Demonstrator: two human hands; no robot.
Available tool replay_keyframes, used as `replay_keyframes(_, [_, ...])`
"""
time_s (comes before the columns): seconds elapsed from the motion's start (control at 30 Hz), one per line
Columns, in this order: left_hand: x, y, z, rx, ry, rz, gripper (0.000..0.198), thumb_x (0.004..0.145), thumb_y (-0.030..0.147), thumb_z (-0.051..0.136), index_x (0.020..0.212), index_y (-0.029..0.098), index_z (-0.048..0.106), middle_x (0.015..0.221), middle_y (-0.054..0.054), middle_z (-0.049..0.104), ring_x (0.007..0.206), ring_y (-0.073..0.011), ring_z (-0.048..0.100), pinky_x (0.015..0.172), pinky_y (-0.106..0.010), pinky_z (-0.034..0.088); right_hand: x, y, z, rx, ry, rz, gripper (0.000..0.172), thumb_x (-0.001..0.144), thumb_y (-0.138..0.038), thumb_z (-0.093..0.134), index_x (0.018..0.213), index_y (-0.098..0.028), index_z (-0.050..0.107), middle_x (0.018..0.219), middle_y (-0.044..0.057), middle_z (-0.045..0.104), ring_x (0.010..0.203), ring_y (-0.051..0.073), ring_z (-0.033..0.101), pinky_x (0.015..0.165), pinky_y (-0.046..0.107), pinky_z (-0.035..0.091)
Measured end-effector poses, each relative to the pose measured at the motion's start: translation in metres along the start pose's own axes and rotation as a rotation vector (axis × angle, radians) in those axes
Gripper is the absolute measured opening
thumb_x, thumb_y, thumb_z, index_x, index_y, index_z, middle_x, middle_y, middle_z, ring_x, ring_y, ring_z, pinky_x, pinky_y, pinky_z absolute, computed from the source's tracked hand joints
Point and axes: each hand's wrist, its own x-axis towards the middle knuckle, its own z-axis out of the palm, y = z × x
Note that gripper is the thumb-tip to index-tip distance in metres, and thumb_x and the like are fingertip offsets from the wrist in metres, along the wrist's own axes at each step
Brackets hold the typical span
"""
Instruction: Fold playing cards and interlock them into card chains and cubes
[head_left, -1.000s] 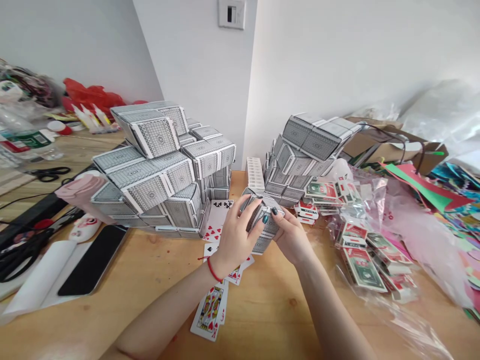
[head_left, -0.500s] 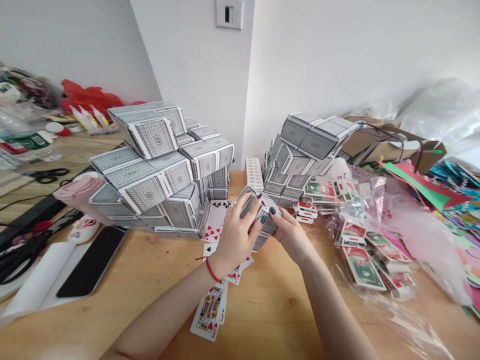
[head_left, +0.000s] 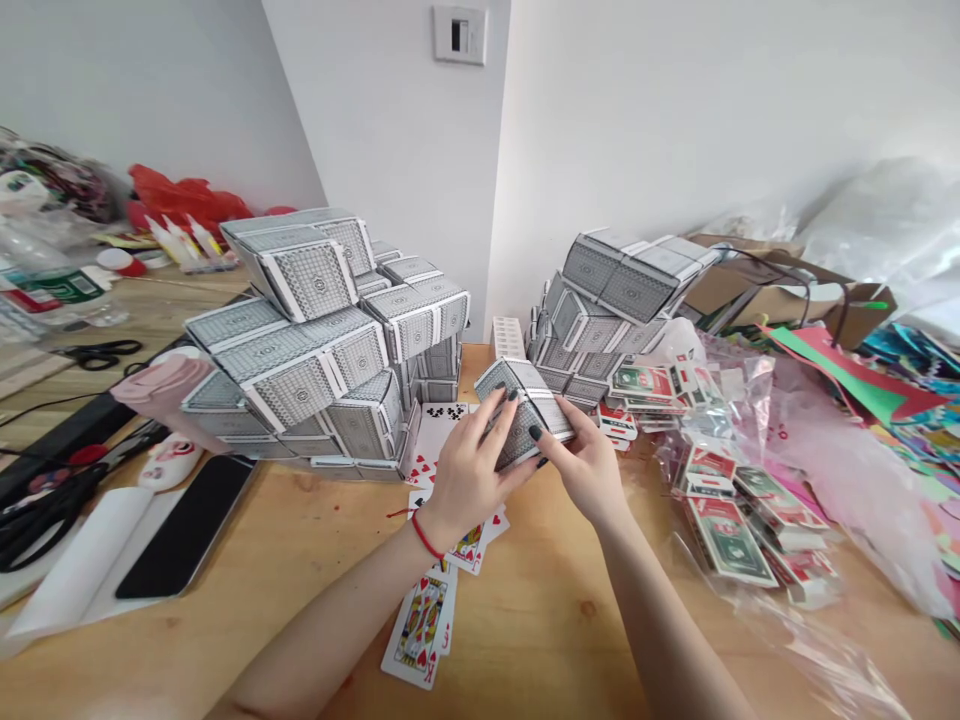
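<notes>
Between my hands is a tilted block folded from playing cards (head_left: 523, 430), grey patterned backs outward, held above the wooden table. My left hand (head_left: 469, 465) grips its left and front sides, with dark-nailed fingers across the face. At its right end my right hand (head_left: 585, 460) pinches it with thumb and fingers. Loose face-up playing cards (head_left: 422, 625) lie under and in front of my left hand, a king of hearts nearest. To the left rises a stack of similar card blocks (head_left: 300, 365); another stack (head_left: 619, 290) stands behind on the right.
Several boxed card decks (head_left: 727, 545) and clear plastic wrap lie at right. A white folded card strip (head_left: 508, 338) stands between the stacks. At left are a black phone (head_left: 187, 525), scissors (head_left: 45, 510), a mouse (head_left: 170, 460) and a bottle (head_left: 56, 285).
The card block has been turned in my hands, so more of its top and patterned sides shows. Both hands have shifted their fingers on it. The stacks stay put.
</notes>
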Motion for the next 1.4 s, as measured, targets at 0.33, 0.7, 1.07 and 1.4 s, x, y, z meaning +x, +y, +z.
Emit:
replay_keyframes(0.33, [0.022,-0.025,-0.041,-0.418,-0.195,-0.125,0.089,0.069,0.051,0.063,0.139,0.021,0.017,0.129,-0.013,0.043,0.119,-0.0266,0.041,0.098,-0.041,0.036,-0.006,-0.023,-0.022,-0.013,-0.507,-0.140,0.062,0.063,-0.023,0.071,0.122,-0.020,0.050,0.128,0.009,0.050,0.115,0.026,0.047,0.097,0.038,0.037])
replay_keyframes(0.7, [0.028,-0.023,-0.056,-0.395,-0.266,-0.008,0.045,0.063,0.045,0.070,0.100,0.022,0.060,0.108,-0.007,0.049,0.107,-0.0230,0.048,0.093,-0.036,0.039,-0.014,-0.029,-0.011,-0.463,-0.487,-0.351,0.059,0.069,-0.031,0.068,0.122,-0.023,0.045,0.120,0.008,0.053,0.109,0.026,0.049,0.094,0.039,0.039])
replay_keyframes(1.07, [0.024,-0.029,-0.053,-0.355,-0.260,-0.041,0.027,0.075,0.042,0.059,0.092,0.021,0.063,0.105,-0.006,0.055,0.099,-0.0194,0.053,0.088,-0.031,0.041,-0.010,-0.017,-0.009,-0.441,-0.465,-0.285,0.043,0.075,-0.035,0.062,0.115,-0.023,0.054,0.109,0.007,0.060,0.099,0.025,0.056,0.086,0.037,0.043])
replay_keyframes(1.4, [0.026,-0.024,-0.048,-0.646,-0.386,-0.175,0.051,0.082,0.042,0.050,0.128,0.024,0.037,0.128,-0.008,0.046,0.117,-0.0214,0.044,0.098,-0.033,0.034,-0.001,-0.017,-0.017,-0.233,-0.403,-0.098,0.044,0.074,-0.043,0.061,0.113,-0.023,0.057,0.118,0.006,0.058,0.106,0.025,0.054,0.089,0.037,0.042])
